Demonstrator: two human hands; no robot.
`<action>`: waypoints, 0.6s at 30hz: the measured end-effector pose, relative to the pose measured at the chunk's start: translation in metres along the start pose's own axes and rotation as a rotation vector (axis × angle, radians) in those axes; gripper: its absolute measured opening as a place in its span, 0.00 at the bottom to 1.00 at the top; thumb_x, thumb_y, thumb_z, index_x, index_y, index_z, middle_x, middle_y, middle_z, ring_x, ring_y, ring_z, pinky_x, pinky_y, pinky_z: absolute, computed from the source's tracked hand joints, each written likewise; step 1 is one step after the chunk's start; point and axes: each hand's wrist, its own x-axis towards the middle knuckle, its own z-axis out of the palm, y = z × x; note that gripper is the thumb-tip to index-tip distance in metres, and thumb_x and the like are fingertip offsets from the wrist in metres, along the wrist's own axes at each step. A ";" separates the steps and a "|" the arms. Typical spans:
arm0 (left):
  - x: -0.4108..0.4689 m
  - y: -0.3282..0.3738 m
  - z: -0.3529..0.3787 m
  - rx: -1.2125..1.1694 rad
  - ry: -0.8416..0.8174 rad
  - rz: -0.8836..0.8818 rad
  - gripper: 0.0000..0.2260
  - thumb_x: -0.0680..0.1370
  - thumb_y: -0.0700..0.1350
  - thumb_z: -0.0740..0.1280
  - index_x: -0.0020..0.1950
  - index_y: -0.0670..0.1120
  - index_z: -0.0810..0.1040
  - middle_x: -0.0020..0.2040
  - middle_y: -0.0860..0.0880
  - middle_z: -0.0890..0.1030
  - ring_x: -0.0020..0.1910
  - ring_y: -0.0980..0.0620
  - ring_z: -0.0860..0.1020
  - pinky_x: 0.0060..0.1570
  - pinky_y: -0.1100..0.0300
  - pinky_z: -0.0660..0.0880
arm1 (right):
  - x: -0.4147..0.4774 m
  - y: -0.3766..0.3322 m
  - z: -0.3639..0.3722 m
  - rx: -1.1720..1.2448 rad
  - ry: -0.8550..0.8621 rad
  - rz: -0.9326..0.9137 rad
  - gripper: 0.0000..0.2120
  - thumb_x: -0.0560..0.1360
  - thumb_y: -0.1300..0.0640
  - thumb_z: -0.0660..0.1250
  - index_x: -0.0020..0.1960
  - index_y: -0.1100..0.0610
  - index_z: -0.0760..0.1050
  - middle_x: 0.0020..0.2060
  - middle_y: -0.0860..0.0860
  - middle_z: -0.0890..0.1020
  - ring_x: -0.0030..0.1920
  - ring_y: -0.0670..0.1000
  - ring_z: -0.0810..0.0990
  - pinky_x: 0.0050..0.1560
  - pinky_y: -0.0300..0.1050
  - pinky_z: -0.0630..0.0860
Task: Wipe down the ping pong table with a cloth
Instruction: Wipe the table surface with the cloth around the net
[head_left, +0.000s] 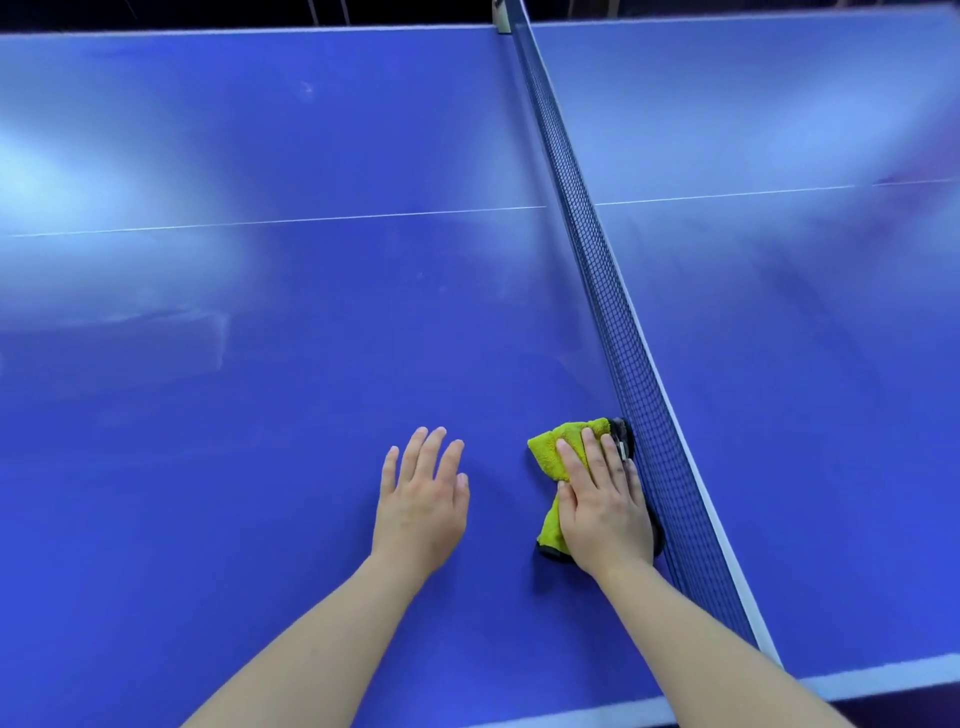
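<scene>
A blue ping pong table (260, 389) fills the view. A yellow-green cloth (551, 451) with a dark edge lies on it close to the net, near the front edge. My right hand (602, 504) presses flat on the cloth with straight fingers, right beside the net. My left hand (422, 493) lies flat on the bare table surface a little to the left of the cloth, fingers spread and holding nothing.
The dark blue net (602, 270) with a white top band runs from the near right to the far middle of the table. A thin white centre line (270, 221) crosses both halves. Faint smears show on the left half. The white front edge (883, 675) is at lower right.
</scene>
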 end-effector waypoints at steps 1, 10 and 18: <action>0.015 -0.005 0.000 -0.010 0.011 -0.009 0.22 0.82 0.52 0.51 0.71 0.46 0.74 0.73 0.46 0.72 0.76 0.44 0.67 0.72 0.38 0.66 | 0.013 -0.002 0.000 -0.005 0.000 0.001 0.27 0.81 0.43 0.46 0.80 0.41 0.56 0.81 0.46 0.54 0.81 0.48 0.47 0.79 0.56 0.51; 0.138 -0.065 -0.003 -0.007 0.045 -0.033 0.24 0.82 0.53 0.49 0.73 0.46 0.72 0.75 0.47 0.70 0.77 0.45 0.64 0.74 0.39 0.63 | 0.136 -0.031 0.000 -0.022 -0.006 0.041 0.28 0.80 0.42 0.44 0.80 0.40 0.53 0.81 0.45 0.51 0.81 0.47 0.45 0.80 0.55 0.49; 0.181 -0.091 0.010 0.003 0.042 -0.012 0.24 0.83 0.53 0.50 0.72 0.46 0.75 0.76 0.47 0.69 0.78 0.45 0.63 0.74 0.40 0.61 | 0.229 -0.046 -0.002 -0.015 0.002 0.046 0.29 0.78 0.41 0.42 0.80 0.39 0.54 0.81 0.44 0.52 0.81 0.46 0.46 0.80 0.53 0.47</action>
